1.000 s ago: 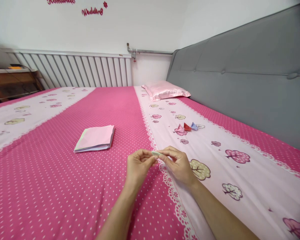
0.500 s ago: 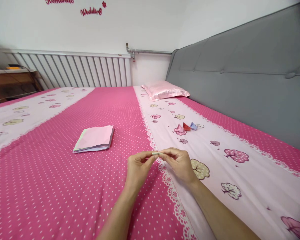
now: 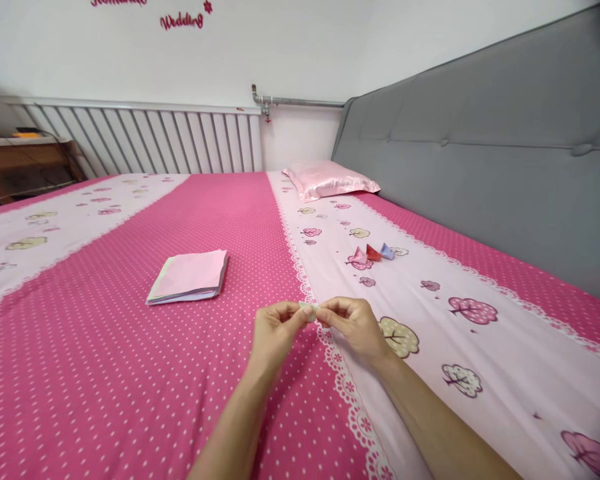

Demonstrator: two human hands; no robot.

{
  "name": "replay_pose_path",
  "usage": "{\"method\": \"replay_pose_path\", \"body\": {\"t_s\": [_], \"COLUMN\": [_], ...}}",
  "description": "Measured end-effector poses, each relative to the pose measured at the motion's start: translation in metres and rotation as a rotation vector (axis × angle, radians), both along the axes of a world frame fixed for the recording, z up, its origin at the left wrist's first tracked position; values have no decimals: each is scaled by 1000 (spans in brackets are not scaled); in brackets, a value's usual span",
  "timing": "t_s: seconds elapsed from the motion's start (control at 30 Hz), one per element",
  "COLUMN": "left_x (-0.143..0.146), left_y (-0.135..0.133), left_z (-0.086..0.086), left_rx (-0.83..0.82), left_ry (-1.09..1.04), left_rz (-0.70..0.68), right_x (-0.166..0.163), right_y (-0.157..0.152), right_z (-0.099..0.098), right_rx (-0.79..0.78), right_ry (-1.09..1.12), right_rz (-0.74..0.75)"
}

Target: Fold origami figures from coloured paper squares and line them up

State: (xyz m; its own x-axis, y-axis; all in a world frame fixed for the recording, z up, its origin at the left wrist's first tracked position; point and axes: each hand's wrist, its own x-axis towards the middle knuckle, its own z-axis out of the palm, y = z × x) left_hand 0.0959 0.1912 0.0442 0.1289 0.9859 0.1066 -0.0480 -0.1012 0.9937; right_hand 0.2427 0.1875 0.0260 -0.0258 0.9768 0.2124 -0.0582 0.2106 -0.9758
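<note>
Between my two hands is a small piece of folded pale green paper (image 3: 309, 309), mostly covered by fingertips. My left hand (image 3: 278, 331) pinches its left side between thumb and fingers. From the right, my right hand (image 3: 354, 327) pinches the other side, the fingertips of both hands nearly touching. Beyond the right hand, three small folded paper pieces stand in a row on the bedspread: a pink one (image 3: 359, 255), a red one (image 3: 373, 253) and a blue one (image 3: 387, 251). To the left lies a stack of square coloured paper (image 3: 190, 275), pink on top.
The bed has a pink dotted bedspread (image 3: 220, 213) with printed white bands. A pink satin pillow (image 3: 330, 180) lies at the far side. A grey padded headboard (image 3: 485, 147) rises on the right. A white radiator (image 3: 155, 137) and a pipe (image 3: 305, 102) line the wall.
The green paper has turned between my fingers, from a thin edge to showing more of its face. My hands have shifted only slightly. Everything else stays put.
</note>
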Motion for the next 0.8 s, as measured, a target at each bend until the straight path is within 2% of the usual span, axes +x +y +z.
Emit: {"method": "replay_pose_path", "body": {"t_s": [0.23, 0.47, 0.6, 0.8], "left_x": [0, 0, 2, 1], "left_y": [2, 1, 2, 5], "left_z": [-1, -1, -5, -9], "left_rx": [-55, -96, -89, -174], "left_ry": [-110, -164, -139, -186], "left_rz": [-70, -106, -97, -87], "right_x": [-2, 0, 0, 1], "right_y": [0, 2, 2, 0], "right_z": [2, -4, -5, -2], "right_rx": [-71, -275, -283, -227], "right_ry": [148, 376, 373, 292], "right_rz": [24, 149, 170, 171]}}
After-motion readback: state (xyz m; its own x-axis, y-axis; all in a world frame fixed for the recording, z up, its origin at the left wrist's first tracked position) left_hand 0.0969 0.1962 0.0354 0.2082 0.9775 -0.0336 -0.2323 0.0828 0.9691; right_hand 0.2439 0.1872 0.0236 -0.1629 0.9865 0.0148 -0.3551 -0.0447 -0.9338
